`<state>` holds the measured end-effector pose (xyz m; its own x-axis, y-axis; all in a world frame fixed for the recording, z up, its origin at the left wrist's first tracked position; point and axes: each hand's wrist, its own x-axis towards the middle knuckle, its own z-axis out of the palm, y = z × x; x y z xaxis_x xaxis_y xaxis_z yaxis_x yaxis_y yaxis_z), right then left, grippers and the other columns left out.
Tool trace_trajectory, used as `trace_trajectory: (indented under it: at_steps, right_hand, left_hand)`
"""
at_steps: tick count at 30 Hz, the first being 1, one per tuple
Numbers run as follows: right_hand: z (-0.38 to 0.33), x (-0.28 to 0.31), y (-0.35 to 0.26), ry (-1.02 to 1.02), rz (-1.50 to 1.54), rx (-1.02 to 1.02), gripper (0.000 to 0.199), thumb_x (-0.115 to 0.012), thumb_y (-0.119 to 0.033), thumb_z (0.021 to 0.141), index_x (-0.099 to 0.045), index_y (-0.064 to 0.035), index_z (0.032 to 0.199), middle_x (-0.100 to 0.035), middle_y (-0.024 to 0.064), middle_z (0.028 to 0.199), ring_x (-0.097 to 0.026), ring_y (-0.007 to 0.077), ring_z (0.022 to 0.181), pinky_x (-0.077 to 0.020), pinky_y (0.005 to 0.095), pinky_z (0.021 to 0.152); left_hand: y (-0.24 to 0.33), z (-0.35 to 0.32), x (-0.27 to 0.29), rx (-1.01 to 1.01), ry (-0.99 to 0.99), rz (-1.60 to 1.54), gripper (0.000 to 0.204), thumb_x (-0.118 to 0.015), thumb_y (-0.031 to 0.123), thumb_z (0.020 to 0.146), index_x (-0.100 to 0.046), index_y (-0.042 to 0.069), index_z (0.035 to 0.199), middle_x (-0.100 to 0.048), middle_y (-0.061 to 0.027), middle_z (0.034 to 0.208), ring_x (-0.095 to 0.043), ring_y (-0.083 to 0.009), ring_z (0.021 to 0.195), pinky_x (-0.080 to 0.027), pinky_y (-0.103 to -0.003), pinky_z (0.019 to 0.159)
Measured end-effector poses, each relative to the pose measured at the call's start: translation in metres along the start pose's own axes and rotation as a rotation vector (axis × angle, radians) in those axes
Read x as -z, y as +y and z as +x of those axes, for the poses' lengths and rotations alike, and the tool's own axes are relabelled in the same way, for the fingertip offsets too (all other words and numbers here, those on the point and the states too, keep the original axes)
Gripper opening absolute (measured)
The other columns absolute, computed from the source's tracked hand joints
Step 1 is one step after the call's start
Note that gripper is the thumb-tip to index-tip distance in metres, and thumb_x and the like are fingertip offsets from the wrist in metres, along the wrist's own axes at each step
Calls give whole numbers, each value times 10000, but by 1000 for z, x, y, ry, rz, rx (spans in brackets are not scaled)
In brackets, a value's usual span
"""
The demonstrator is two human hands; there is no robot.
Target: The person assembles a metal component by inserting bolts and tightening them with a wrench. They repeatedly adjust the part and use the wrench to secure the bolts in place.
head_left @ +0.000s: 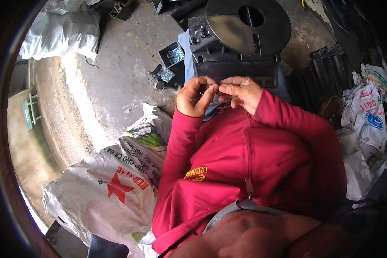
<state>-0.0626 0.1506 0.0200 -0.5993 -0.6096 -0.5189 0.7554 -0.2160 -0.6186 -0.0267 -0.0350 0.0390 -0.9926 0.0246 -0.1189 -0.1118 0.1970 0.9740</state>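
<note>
The round plate [245, 26] on the black machine [234, 64] is looking like dark metal, smooth with a dull sheen; the concrete floor [124, 60] is showing rough, matt and grey; the white sack [107, 189] is appearing as woven plastic, creased and faintly shiny; the red jacket [245, 159] is reading as soft matt cloth; two small black trays [172, 53] are holding glinting metal bits.

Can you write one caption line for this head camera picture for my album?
Both hands, left hand and right hand, pinch a small thin metal piece before a black machine.
</note>
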Motion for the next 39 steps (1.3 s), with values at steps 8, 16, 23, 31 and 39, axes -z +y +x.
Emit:
trace_trajectory:
  at_steps: [8, 16, 23, 31, 39]
  right_hand:
    - [24, -2, 7, 90, 83, -21, 174, -635, -225, 900, -643, -68, 973, -457, -77, 613, -327, -18, 441, -239, 143, 370]
    - [55, -21, 2, 223, 312, -114, 294, -621, -331, 903, -602, -79, 1053, -323, -93, 559, -230, 9, 426, -203, 185, 368]
    - [59, -24, 5, 197, 370, -56, 207, -583, -252, 927, -605, -97, 1062, -340, -94, 551, -263, 6, 412, -217, 172, 367]
    - [61, -15, 10, 32, 343, 60, 165, -563, -254, 930, -595, -92, 938, -316, -93, 519, -261, 12, 407, -222, 176, 376]
    - [64, -18, 9, 89, 411, 85, 290, -658, -354, 860, -491, -144, 751, -297, -88, 488, -245, 24, 378, -192, 191, 356]
  left_hand:
    - [-20, 6, -1, -43, 128, -230, 110, -632, 67, 884, -650, 2, 970, -572, -14, 790, -510, -47, 544, -377, -181, 444]
    - [-57, 16, 17, 9, 255, -381, 196, -626, 105, 899, -628, -7, 1061, -583, -17, 762, -491, -64, 489, -371, -196, 414]
    - [-70, 22, 14, 36, 272, -436, 164, -628, 95, 898, -629, 12, 1039, -593, 7, 724, -491, -42, 490, -354, -183, 418]
    - [-76, 25, 15, 38, 295, -497, 181, -651, 80, 877, -616, 23, 1046, -596, 1, 730, -486, -43, 492, -356, -183, 414]
    - [-67, 26, 28, 4, 348, -531, 167, -654, 37, 858, -597, 14, 1013, -647, -63, 825, -510, -60, 543, -380, -184, 426]
